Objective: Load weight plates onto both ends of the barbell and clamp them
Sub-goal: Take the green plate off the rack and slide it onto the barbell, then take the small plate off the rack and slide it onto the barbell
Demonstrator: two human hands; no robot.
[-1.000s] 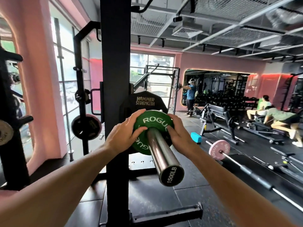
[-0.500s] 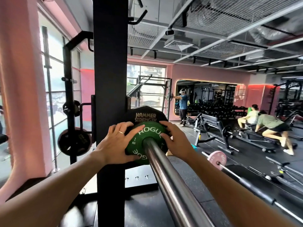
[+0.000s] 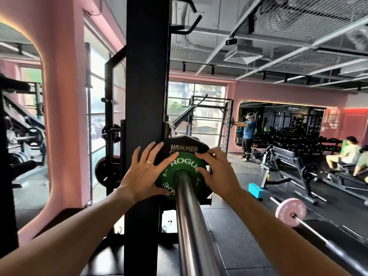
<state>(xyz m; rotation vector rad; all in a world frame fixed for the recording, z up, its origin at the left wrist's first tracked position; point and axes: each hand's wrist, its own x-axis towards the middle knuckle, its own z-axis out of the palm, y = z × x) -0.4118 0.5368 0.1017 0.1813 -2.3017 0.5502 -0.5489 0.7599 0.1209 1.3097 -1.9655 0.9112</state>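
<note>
Glossy smooth metal barbell sleeve (image 3: 187, 212); matt rubbery green plate (image 3: 169, 176).

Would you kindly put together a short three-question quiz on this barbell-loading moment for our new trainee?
1. True or false: a clamp is already fitted on the barbell sleeve outside the green plate.
2. Which plate sits directly behind the green one? A) a black Hammer plate B) a pink plate C) none
3. Fill in: the left hand and right hand both press on the ____ plate.

Key: 1 false; 2 A; 3 green.
</note>
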